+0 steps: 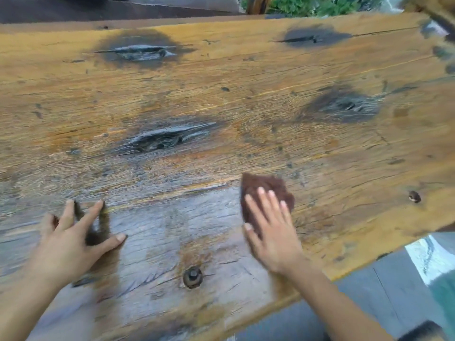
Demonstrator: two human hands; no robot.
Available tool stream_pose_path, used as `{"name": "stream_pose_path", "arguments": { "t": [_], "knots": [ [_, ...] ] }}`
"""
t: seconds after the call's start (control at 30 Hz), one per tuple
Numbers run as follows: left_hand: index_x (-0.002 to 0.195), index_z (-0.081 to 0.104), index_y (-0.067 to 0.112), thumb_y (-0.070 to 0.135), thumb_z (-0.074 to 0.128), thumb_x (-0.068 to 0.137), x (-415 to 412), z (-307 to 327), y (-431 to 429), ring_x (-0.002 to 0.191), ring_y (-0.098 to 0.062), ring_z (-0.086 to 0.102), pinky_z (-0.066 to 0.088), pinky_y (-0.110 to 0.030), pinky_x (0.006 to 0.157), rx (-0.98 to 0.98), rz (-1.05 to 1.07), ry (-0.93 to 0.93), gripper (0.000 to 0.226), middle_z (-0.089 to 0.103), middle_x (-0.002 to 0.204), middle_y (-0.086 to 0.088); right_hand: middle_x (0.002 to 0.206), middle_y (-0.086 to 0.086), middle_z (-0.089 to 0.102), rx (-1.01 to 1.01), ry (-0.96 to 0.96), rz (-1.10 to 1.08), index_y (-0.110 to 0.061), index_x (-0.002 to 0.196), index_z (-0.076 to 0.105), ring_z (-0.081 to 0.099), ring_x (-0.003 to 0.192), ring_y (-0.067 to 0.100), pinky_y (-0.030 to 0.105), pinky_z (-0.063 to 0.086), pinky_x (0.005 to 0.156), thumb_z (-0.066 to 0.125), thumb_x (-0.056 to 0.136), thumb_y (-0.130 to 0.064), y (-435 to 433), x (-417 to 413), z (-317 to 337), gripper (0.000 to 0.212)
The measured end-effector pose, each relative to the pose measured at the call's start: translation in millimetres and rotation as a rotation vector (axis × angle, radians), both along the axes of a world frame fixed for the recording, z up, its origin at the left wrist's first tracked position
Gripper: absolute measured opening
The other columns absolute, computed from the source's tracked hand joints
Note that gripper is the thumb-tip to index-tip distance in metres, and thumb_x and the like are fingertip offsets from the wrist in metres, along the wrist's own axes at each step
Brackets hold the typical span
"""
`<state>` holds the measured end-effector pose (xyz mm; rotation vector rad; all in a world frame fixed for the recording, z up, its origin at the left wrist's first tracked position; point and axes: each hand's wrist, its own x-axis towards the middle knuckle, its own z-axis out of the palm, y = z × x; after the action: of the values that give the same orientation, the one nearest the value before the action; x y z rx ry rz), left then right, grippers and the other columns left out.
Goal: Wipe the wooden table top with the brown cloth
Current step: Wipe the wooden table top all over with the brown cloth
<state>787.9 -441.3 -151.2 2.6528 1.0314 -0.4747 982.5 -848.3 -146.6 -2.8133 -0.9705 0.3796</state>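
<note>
The wooden table top (221, 94) fills most of the view, a rough plank with dark knots and a wet, shiny patch near its front. A brown cloth (266, 185) lies on the plank right of centre. My right hand (270, 227) presses flat on the cloth with straight fingers, covering its near half. My left hand (71, 237) rests on the wet wood at the left, fingers spread and fingertips touching the surface, holding nothing.
A rusty bolt head (192, 276) sits in the plank between my hands, and a smaller one (414, 196) near the right edge. The table's front edge (344, 271) runs diagonally at lower right, with grey floor (384, 291) below. Green plants (320, 4) lie beyond the far edge.
</note>
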Motion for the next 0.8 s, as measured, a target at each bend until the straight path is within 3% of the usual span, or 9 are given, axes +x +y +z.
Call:
{"name": "stream_pose_path", "arguments": {
  "t": [0.17,0.33,0.43,0.5,0.57,0.6,0.67,0.73,0.8],
  "knots": [
    [0.138,0.015,0.069,0.100,0.049,0.045,-4.2,-18.4,0.7,0.132,-0.046,0.035,0.033,-0.058,0.105,0.040,0.074,0.034,0.105,0.028,0.157,-0.011,0.174,-0.005,-0.005,-0.039,-0.019,-0.254,-0.034,0.166,0.012,-0.012,0.160,0.016,0.050,0.004,0.129,0.019,0.104,-0.061,-119.7,76.9,5.2,0.067],
    [0.140,0.011,0.067,0.100,0.045,0.050,5.3,7.7,-15.9,0.137,-0.043,0.026,0.036,-0.059,0.105,0.002,0.068,0.024,0.102,0.021,0.160,-0.008,0.174,-0.002,-0.005,-0.052,-0.014,-0.426,-0.033,0.166,0.013,-0.007,0.160,0.021,0.049,-0.001,0.129,0.013,0.098,-0.067,-138.7,90.6,-0.2,0.076],
    [0.145,0.027,0.053,0.088,0.054,0.061,8.9,30.6,-28.2,0.143,-0.040,0.021,0.030,-0.056,0.111,-0.054,0.093,-0.047,0.095,0.020,0.161,-0.005,0.174,0.003,-0.001,-0.057,-0.019,-0.466,-0.028,0.166,0.014,-0.004,0.160,0.026,0.053,0.000,0.128,0.011,0.095,-0.067,-99.6,77.2,0.2,0.081],
    [0.136,0.053,0.033,0.071,0.065,0.070,10.3,44.0,-31.8,0.138,-0.036,0.036,0.037,-0.051,0.108,-0.048,0.123,-0.151,0.078,0.034,0.156,-0.005,0.173,0.005,-0.001,-0.063,-0.005,-0.417,-0.026,0.166,0.013,-0.005,0.160,0.028,0.053,0.000,0.128,0.010,0.094,-0.066,-64.0,63.3,2.3,0.082],
    [0.095,0.074,0.023,0.054,0.074,0.074,1.1,56.9,-27.5,0.117,-0.032,0.059,0.050,-0.041,0.086,0.024,0.161,-0.273,0.038,0.052,0.144,-0.002,0.173,0.006,-0.003,-0.049,0.001,-0.321,-0.025,0.166,0.010,-0.007,0.160,0.029,0.052,-0.002,0.128,0.008,0.094,-0.065,-13.0,43.8,3.9,0.082],
    [0.072,0.072,0.023,0.048,0.077,0.074,-4.1,61.6,-23.0,0.106,-0.031,0.065,0.047,-0.035,0.073,0.040,0.191,-0.307,0.026,0.059,0.137,-0.001,0.173,0.006,-0.004,-0.034,-0.005,-0.276,-0.025,0.165,0.009,-0.008,0.160,0.029,0.052,-0.002,0.128,0.007,0.095,-0.065,15.1,33.3,3.9,0.081],
    [0.051,0.061,0.022,0.039,0.079,0.076,-13.5,64.1,-11.3,0.099,-0.031,0.067,0.041,-0.032,0.068,0.041,0.267,-0.316,0.035,0.067,0.126,-0.001,0.172,0.006,-0.007,-0.013,0.000,-0.181,-0.026,0.165,0.006,-0.011,0.159,0.029,0.053,-0.003,0.128,0.008,0.098,-0.063,67.2,11.6,0.1,0.077],
    [0.057,0.064,0.019,0.027,0.079,0.078,-29.0,69.8,12.8,0.105,-0.034,0.065,0.046,-0.037,0.078,0.000,0.334,-0.339,0.027,0.067,0.125,-0.007,0.172,0.006,-0.011,-0.005,0.001,-0.072,-0.026,0.165,0.004,-0.015,0.159,0.029,0.054,-0.005,0.128,0.009,0.100,-0.062,132.4,-11.8,-6.3,0.074],
    [0.089,0.074,0.011,0.014,0.077,0.078,-42.1,70.8,34.9,0.119,-0.035,0.059,0.046,-0.044,0.094,0.008,0.337,-0.314,0.012,0.060,0.134,-0.015,0.172,0.008,-0.009,0.000,0.010,0.011,-0.025,0.166,0.006,-0.013,0.159,0.030,0.054,-0.005,0.127,0.014,0.103,-0.060,190.0,-33.0,-9.2,0.073]
  ]
}}
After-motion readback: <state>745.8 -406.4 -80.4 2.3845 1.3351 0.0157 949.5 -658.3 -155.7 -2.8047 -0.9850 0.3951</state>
